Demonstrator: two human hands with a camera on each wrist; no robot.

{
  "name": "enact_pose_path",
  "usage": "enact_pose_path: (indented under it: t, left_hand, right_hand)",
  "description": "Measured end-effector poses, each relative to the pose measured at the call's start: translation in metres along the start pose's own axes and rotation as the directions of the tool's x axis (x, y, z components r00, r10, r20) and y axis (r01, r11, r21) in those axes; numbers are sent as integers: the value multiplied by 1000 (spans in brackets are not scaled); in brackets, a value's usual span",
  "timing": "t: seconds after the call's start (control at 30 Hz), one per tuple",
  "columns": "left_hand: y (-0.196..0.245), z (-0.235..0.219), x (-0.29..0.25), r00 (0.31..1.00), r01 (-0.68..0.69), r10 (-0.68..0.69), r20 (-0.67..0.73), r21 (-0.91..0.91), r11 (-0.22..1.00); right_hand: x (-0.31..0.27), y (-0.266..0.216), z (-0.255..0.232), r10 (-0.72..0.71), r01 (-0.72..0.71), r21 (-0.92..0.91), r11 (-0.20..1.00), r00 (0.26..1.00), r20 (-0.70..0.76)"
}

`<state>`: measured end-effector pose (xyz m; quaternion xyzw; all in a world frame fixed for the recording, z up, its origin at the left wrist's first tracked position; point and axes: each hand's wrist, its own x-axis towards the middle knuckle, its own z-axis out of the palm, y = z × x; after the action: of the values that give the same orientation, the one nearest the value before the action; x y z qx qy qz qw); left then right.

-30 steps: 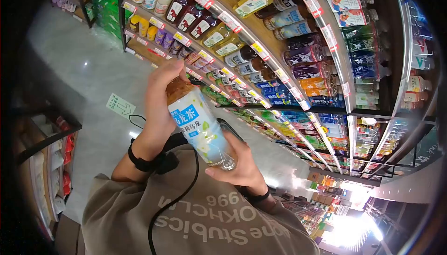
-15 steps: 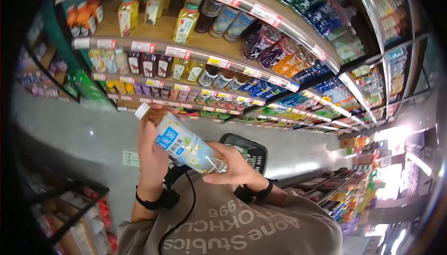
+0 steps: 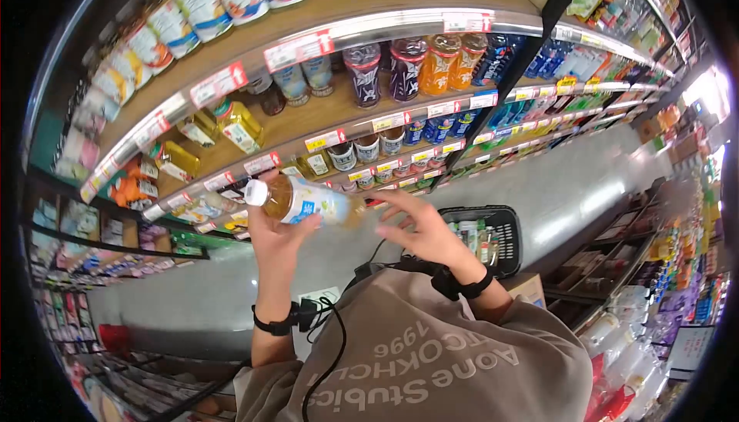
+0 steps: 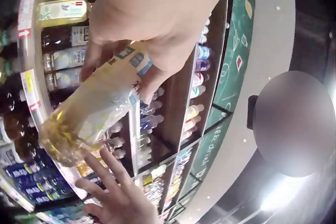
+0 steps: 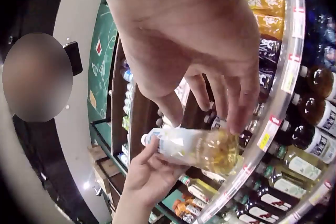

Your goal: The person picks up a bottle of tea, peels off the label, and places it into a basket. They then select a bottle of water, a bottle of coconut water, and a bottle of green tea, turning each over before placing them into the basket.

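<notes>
A clear bottle of amber drink (image 3: 327, 204) with a white cap and a pale blue label lies nearly level before the body. My left hand (image 3: 275, 226) grips it round the cap end; in the left wrist view that hand (image 4: 142, 29) has thumb and fingers round the label. At the base end, my right hand (image 3: 427, 233) is held off the bottle, fingers apart and slightly bent. The right wrist view shows the right hand (image 5: 194, 56) over the bottle (image 5: 194, 148), nothing held in it.
Shelves of drinks (image 3: 339, 118) curve across the front, with price rails at their edges. A black basket (image 3: 506, 241) with several bottles in it is at the right, by the body. Another shelf row (image 3: 154, 380) stands at the lower left, above grey floor (image 3: 208, 287).
My right hand has come off the bottle's base, which it held before. The bottle has turned more level in my left hand. The head view has swung, with the basket now further into sight.
</notes>
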<state>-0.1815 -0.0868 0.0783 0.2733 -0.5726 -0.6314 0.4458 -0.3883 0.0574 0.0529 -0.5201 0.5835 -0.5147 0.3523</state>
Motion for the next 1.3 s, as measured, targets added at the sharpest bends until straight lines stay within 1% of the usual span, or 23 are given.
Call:
enact_pose_path:
  t: [0.03,0.1,0.17,0.27,0.3,0.4,0.43,0.53,0.63,0.73,0.77,0.83,0.87,0.9,0.97,1.03,1.07,1.1,1.13,1.2,1.23,1.27,1.3]
  left_hand:
    - [-5,3,15,998,-60,58,18,84,995]
    - [-15,4,48,989,-137,123,77,220,966]
    - [-21,6,78,976,-212,182,120,332,919]
    - [-24,9,116,963,-249,200,178,326,912]
    - [-20,12,125,966,-233,174,190,356,905]
    - [-22,18,149,957,-275,188,221,484,831]
    - [-23,23,151,958,-277,199,205,501,820]
    - [-33,19,164,938,-331,198,284,562,758]
    - [-45,17,173,948,-288,164,274,513,809]
    - [-51,22,185,960,-240,145,240,437,867]
    - [-55,22,192,954,-263,172,245,411,873]
    - [-66,16,212,956,-252,156,248,429,867]
    - [-72,6,220,960,-237,138,242,446,863]
    - [-73,1,230,965,-168,35,259,513,842]
    - [-78,0,237,956,-148,6,294,463,874]
    - [-73,8,241,943,-132,-22,333,430,893]
    - [-72,9,244,946,-193,36,321,472,860]
    - [-74,9,245,945,-246,84,318,513,823]
    - [-79,10,244,938,-290,122,324,545,786]
    - [-100,3,249,955,-255,124,269,532,807]
    - [-108,2,250,949,-301,180,258,580,757]
    - [-116,-3,253,937,-348,247,246,628,696]
    - [-125,-19,263,956,-259,136,260,532,806]
  right_hand:
    - [2,6,-11,17,-17,34,999,1000,-15]
    - [2,16,-29,61,-56,88,995,996,-61]
    - [-1,28,-47,97,-93,76,993,994,-50]
    - [-8,50,-66,129,-126,65,990,991,-45]
    - [-12,57,-74,145,-144,41,989,989,-28]
    - [-25,85,-87,204,-204,12,979,979,-8]
    - [-28,92,-91,225,-225,10,974,974,-6]
    - [-31,101,-106,237,-235,-72,969,972,10]
    - [-33,112,-114,293,-294,-121,948,956,-29]
    - [-30,113,-115,320,-332,-128,934,941,-106]
    - [-29,113,-115,363,-374,-135,918,927,-98]
    - [-27,129,-107,340,-329,105,939,934,-110]
    - [-27,134,-100,332,-302,227,926,937,-108]
    - [-25,130,-94,359,-322,287,902,929,-88]
    - [-12,121,-85,408,-357,395,847,912,-50]
    - [-3,118,-77,411,-368,320,873,908,-76]
    - [-2,118,-72,420,-379,290,879,903,-94]
    - [-5,122,-66,394,-347,268,899,907,-146]
    - [-9,117,-67,459,-415,249,875,875,-154]
    - [-32,136,-71,267,-249,97,964,904,-335]
    - [-46,123,-85,350,-248,272,930,824,-447]
    - [-55,108,-101,427,-202,427,881,729,-535]
    - [-68,105,-116,469,-137,484,864,570,-675]
